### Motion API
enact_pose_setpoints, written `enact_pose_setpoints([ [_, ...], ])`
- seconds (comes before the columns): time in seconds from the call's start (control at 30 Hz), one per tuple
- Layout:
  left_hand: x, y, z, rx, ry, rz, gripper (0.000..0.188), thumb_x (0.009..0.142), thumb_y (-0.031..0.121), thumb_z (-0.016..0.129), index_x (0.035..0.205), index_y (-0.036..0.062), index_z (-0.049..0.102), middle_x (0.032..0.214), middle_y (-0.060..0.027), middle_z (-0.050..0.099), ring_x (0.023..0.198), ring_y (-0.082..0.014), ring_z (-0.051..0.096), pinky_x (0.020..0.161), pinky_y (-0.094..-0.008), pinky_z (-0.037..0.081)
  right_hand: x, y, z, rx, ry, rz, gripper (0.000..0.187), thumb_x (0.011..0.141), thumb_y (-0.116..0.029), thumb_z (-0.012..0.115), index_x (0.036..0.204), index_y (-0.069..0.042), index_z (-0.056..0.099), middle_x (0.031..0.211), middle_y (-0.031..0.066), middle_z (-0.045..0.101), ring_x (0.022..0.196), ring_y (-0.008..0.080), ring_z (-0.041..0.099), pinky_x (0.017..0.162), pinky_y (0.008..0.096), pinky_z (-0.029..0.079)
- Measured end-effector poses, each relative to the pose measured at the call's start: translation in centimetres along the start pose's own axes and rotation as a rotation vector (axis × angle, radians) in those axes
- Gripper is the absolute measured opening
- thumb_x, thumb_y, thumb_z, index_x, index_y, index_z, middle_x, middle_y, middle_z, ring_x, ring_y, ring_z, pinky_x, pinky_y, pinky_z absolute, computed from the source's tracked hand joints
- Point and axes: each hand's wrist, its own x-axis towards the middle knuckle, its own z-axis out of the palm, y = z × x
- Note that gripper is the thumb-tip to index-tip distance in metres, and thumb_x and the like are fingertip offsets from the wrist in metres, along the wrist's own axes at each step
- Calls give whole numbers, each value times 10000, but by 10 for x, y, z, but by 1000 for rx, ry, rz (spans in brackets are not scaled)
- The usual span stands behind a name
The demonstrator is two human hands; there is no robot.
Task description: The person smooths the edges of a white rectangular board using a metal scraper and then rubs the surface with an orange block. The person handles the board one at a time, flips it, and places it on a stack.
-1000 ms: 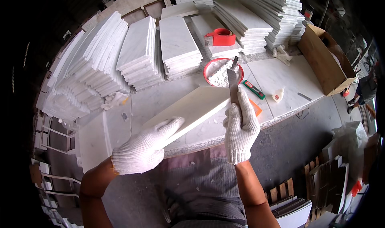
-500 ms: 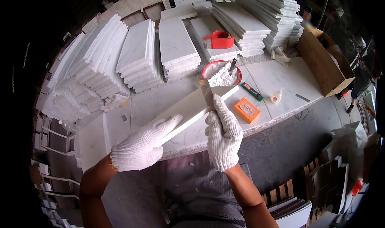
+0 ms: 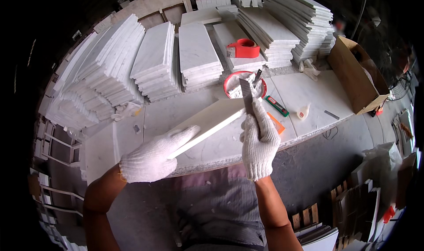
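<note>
A white stone slab [image 3: 205, 120] slants up off the worktable, and my gloved left hand [image 3: 150, 160] grips its near end, with the thumb along the top face. My gloved right hand [image 3: 260, 147] is closed round a flat grey metal blade [image 3: 247, 94], which points up and away at the slab's far end. Whether the blade touches the slab I cannot tell. Just behind the blade is a red-rimmed tub [image 3: 226, 86] of white paste with a dark-handled tool [image 3: 258, 76] standing in it. My right hand partly hides an orange box [image 3: 277, 124].
Several stacks of white slabs [image 3: 198, 52] line the table's far side, one bearing a red tape dispenser [image 3: 245, 49]. To the right lie a green box [image 3: 277, 106], a small white bottle [image 3: 303, 113], a metal strip [image 3: 331, 115] and an open cardboard carton [image 3: 357, 74].
My right hand and the blade have moved right along the slab toward its far end, now covering much of the orange box. My left hand keeps its hold on the slab.
</note>
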Motion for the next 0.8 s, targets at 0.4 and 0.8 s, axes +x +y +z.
enact_pose_setpoints([
  [0.4,2,0,-3,-39,6,-24,699,772,-78,458,1457,24,360,1415,-256,445,1300,-392,456,1053,-384,411,-8,-9,14,118,-10,34,426,930,33,535,1347,-50,561,883,25,648,624,37,505,563,196,445],
  [0.8,5,7,-9,-27,9,-27,672,780,-73,457,1443,-7,365,1409,-262,449,1321,-374,441,1084,-371,381,-2,5,14,1,-43,-81,427,912,40,547,1329,-51,577,865,32,649,721,59,569,601,205,473],
])
